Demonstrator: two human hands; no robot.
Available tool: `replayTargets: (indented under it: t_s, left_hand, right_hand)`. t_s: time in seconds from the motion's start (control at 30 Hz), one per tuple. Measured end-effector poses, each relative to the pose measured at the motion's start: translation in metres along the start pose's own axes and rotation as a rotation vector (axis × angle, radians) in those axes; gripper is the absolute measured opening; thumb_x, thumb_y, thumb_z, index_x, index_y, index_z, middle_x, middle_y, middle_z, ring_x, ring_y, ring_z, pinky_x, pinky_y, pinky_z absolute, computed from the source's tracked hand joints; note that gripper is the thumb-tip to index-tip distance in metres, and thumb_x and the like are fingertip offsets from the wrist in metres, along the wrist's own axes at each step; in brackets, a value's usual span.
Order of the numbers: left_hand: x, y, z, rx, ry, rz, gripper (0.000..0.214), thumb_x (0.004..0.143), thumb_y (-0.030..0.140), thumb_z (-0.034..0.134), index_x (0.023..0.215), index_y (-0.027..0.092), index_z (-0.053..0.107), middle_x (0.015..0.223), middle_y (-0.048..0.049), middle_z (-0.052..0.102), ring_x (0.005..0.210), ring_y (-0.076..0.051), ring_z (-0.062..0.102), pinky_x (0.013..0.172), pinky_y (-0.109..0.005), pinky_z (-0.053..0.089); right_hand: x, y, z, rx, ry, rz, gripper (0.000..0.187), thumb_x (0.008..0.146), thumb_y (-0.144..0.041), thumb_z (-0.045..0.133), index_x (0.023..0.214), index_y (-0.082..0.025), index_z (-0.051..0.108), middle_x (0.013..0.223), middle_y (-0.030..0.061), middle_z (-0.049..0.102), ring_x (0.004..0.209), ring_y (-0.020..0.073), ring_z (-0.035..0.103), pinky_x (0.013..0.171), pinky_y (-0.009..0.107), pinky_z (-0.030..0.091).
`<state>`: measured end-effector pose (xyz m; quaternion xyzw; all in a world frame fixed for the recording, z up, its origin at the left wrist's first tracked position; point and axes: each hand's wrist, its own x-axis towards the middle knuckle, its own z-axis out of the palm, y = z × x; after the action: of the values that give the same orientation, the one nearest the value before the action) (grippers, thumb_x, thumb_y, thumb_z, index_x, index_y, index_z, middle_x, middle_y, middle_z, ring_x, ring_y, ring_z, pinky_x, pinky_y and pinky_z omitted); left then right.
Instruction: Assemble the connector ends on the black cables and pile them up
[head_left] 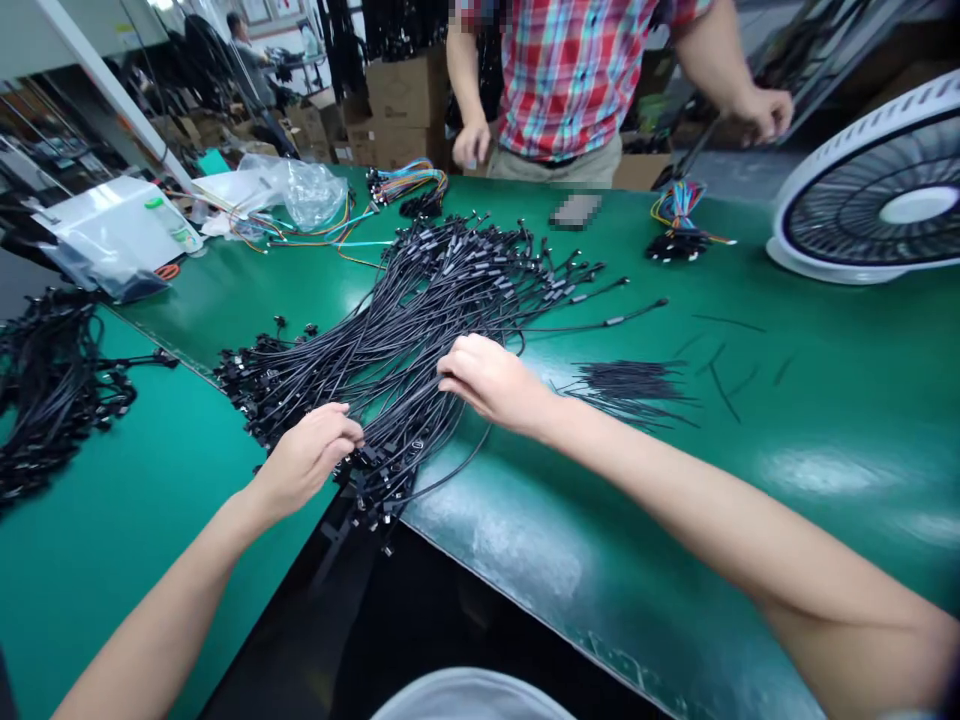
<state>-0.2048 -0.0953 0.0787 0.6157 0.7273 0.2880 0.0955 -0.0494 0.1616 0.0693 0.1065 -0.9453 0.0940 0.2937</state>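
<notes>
A large heap of black cables (375, 320) with small connectors at their ends lies across the green table. My left hand (311, 455) is closed at the near left side of the heap, fingertips pinched at a black cable (397, 408) that appears to run across to my other hand. Over the heap's right side, my right hand (491, 380) is closed around the same cable; its fingers partly hide it. Right beside my right wrist lies a bundle of short thin black strips (630, 385), with a few loose strips (724, 390) farther right.
Another cable pile (52, 400) lies at the far left. A white fan (870, 185) stands at the right. Coloured wire bundles (409, 185) and plastic bags (300, 190) lie along the back. Across the table stands a person in a checked shirt (574, 75). A gap separates the tables' near edges.
</notes>
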Motion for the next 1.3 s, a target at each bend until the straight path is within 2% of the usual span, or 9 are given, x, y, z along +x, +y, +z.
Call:
replayTargets:
  t_s: [0.17,0.33,0.43,0.53,0.63,0.73,0.8,1.0,1.3]
  left_hand:
    - [-0.01,0.002,-0.005,-0.255,0.322,-0.224,0.02,0.089,0.036,0.054,0.088,0.019,0.065,0.076,-0.0032,0.065,0.083,-0.017,0.061,0.077,-0.029,0.051]
    - [-0.016,0.015,-0.027,-0.956,0.452,-0.339,0.024,0.085,0.036,0.063,0.073,0.016,0.056,0.06,0.0039,0.043,0.049,-0.005,0.039,0.039,-0.014,0.035]
    - [-0.028,0.016,-0.033,-1.222,0.347,-0.486,0.028,0.082,0.037,0.066,0.071,0.015,0.054,0.058,0.0066,0.037,0.039,-0.001,0.025,0.029,-0.01,0.02]
    - [-0.037,0.033,-0.012,-1.197,0.006,-0.609,0.026,0.083,0.039,0.066,0.082,0.014,0.061,0.059,0.0054,0.046,0.036,0.0,0.029,0.03,-0.011,0.024]
    - [-0.035,0.069,0.033,-1.057,-0.031,-0.505,0.029,0.086,0.04,0.062,0.105,0.018,0.065,0.087,-0.0046,0.066,0.067,-0.01,0.062,0.06,-0.022,0.053]
    - [-0.028,0.106,0.074,-0.873,-0.043,-0.258,0.027,0.084,0.035,0.064,0.105,0.019,0.069,0.105,-0.0071,0.068,0.099,-0.018,0.063,0.092,-0.03,0.048]
    - [-0.028,0.121,0.089,-0.894,-0.209,-0.201,0.024,0.088,0.036,0.059,0.099,0.017,0.07,0.081,-0.004,0.068,0.082,-0.015,0.063,0.088,-0.031,0.047]
    - [-0.039,0.113,0.075,-1.48,-0.478,-0.448,0.027,0.089,0.036,0.058,0.086,0.011,0.067,0.048,0.0096,0.03,0.039,-0.002,0.025,0.05,-0.019,0.039]
    - [-0.043,0.098,0.039,-2.049,0.098,-0.595,0.028,0.099,0.018,0.038,0.108,0.007,0.061,0.056,0.007,0.039,0.042,-0.001,0.04,0.048,-0.011,0.04]
  right_hand:
    - [0.001,0.066,-0.041,-0.281,0.017,0.221,0.035,0.099,-0.027,0.03,0.087,-0.016,0.06,0.082,0.0084,0.059,0.078,0.0182,0.049,0.07,0.031,0.039]
    - [-0.001,0.071,-0.125,-0.424,0.472,0.425,0.04,0.103,-0.034,0.023,0.105,-0.017,0.059,0.097,0.0096,0.062,0.082,0.0141,0.056,0.076,0.029,0.044]
    - [-0.014,0.039,-0.151,-0.654,0.204,0.624,0.036,0.102,-0.03,0.026,0.111,-0.019,0.059,0.101,0.0119,0.064,0.08,0.0166,0.06,0.067,0.03,0.042]
    - [-0.043,-0.02,-0.131,-0.831,-0.429,0.751,0.025,0.092,-0.008,0.037,0.095,-0.012,0.062,0.08,0.0119,0.063,0.063,0.0177,0.06,0.053,0.028,0.031]
    - [-0.075,-0.097,-0.092,-0.52,-0.717,0.506,0.021,0.081,0.0,0.044,0.082,-0.015,0.059,0.071,0.0055,0.06,0.052,0.0136,0.054,0.047,0.026,0.024]
    - [-0.089,-0.154,-0.079,-0.24,-0.624,0.289,0.017,0.088,-0.009,0.044,0.084,-0.018,0.058,0.072,0.0015,0.059,0.055,0.0116,0.055,0.048,0.026,0.024]
    - [-0.089,-0.164,-0.086,-0.245,-0.489,0.339,0.02,0.095,-0.023,0.042,0.085,-0.018,0.058,0.074,0.0021,0.06,0.06,0.0122,0.056,0.049,0.025,0.024]
    - [-0.123,-0.104,-0.124,-0.081,-0.312,0.497,0.038,0.097,-0.047,0.038,0.092,-0.021,0.064,0.089,0.0043,0.068,0.079,0.0162,0.062,0.066,0.026,0.041]
    - [-0.197,-0.093,-0.113,-0.04,-0.107,0.659,0.041,0.095,-0.05,0.039,0.095,-0.02,0.066,0.089,0.0072,0.07,0.079,0.0182,0.065,0.072,0.029,0.048]
